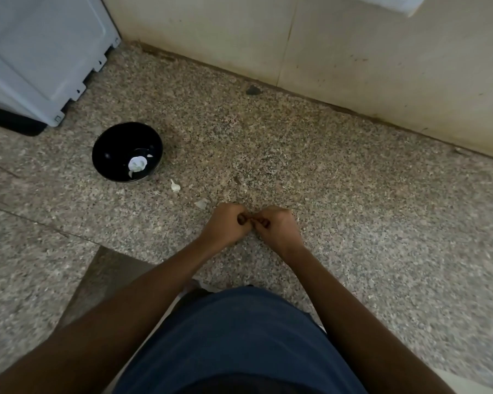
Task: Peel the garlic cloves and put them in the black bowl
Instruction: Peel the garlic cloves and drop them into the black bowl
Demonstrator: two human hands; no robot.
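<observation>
Head view looks down on a speckled stone counter (325,172). Both hands meet near its front edge, left hand (225,224) and right hand (278,224), fingers curled and tips pinched together on something too small to make out between them. Well to the left sits the black bowl (103,155) with white garlic (137,163) inside. One clove (174,186) and a scrap of peel (201,204) lie between bowl and hands.

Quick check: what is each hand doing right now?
Left hand: fingers curled, pinching something small; hidden, cannot tell what.
Right hand: fingers curled, pinching the same hidden thing.
</observation>
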